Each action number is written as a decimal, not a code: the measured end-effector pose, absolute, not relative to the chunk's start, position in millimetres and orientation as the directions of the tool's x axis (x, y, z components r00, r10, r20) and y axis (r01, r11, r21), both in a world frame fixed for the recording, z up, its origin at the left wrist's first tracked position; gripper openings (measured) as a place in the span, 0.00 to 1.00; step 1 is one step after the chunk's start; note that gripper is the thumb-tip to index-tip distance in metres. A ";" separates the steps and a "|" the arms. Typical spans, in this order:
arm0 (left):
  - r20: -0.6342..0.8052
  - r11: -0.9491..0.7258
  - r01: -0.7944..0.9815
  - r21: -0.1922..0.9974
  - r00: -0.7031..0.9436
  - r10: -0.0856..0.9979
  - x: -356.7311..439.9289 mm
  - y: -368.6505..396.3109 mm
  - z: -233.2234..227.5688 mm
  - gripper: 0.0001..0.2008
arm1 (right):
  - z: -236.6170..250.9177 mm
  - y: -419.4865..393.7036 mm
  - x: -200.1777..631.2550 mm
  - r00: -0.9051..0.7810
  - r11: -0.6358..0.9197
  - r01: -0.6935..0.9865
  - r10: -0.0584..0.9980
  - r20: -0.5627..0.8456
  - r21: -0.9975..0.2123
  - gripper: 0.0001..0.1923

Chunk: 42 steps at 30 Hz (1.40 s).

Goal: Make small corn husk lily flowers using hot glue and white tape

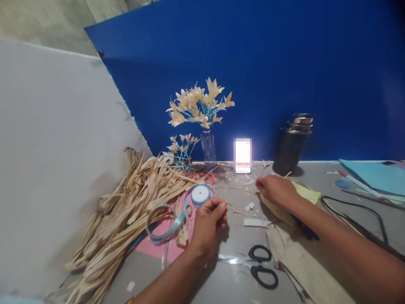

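My left hand (210,223) is closed in a pinch over the table, beside a spool of light blue ribbon (200,193). What its fingertips hold, if anything, is too small to make out. My right hand (276,191) reaches over a piece of yellow paper (305,192), its fingers bent together near some dry scraps (248,182); anything in them is hidden. Below the hands lie scissors (264,276) with black handles, their blades pointing left toward my left wrist. A roll of tape (152,236) rests on pink paper (158,249) at the left.
Dried husks (139,202) are heaped at the left. Pale husk flowers (202,103) stand in a clear bottle (208,145), with a smaller bunch (182,152) beside it. A dark flask (292,145), a bright blurred rectangle (243,154), a black cable (376,215) and blue paper (376,177) surround the work area.
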State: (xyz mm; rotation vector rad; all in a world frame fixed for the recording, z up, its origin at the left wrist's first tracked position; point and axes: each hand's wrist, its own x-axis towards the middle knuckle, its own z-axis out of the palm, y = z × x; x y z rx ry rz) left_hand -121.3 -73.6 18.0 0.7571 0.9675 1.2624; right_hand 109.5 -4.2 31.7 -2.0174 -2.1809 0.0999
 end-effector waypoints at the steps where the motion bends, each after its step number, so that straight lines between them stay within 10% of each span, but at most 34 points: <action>1: -0.184 0.180 -0.414 0.892 0.030 0.982 -121.6 -73.4 17.4 0.20 | 32.1 7.0 106.6 -0.084 0.096 0.981 0.994 0.076 -0.170 0.08; 16: -0.228 0.239 -0.394 0.887 0.074 0.971 -122.7 -73.2 16.1 0.20 | 28.0 57.1 100.0 -0.099 0.093 0.841 0.995 0.017 -0.533 0.16; 25: -0.297 0.357 -0.430 0.829 0.201 0.933 -114.9 -80.8 9.2 0.20 | 22.4 -43.7 89.2 -0.025 -0.057 0.257 0.998 -0.065 -0.965 0.15; 33: -0.277 0.399 -0.454 0.797 0.312 0.909 -116.9 -81.6 -4.7 0.19 | -8.1 -80.2 60.4 -0.010 -0.024 0.252 1.000 -0.028 -0.967 0.13; 42: 0.200 -0.218 0.056 0.974 0.222 0.954 -122.6 -90.2 -5.5 0.06 | -15.8 -93.5 64.0 -0.241 0.264 0.554 0.959 0.151 -0.789 0.12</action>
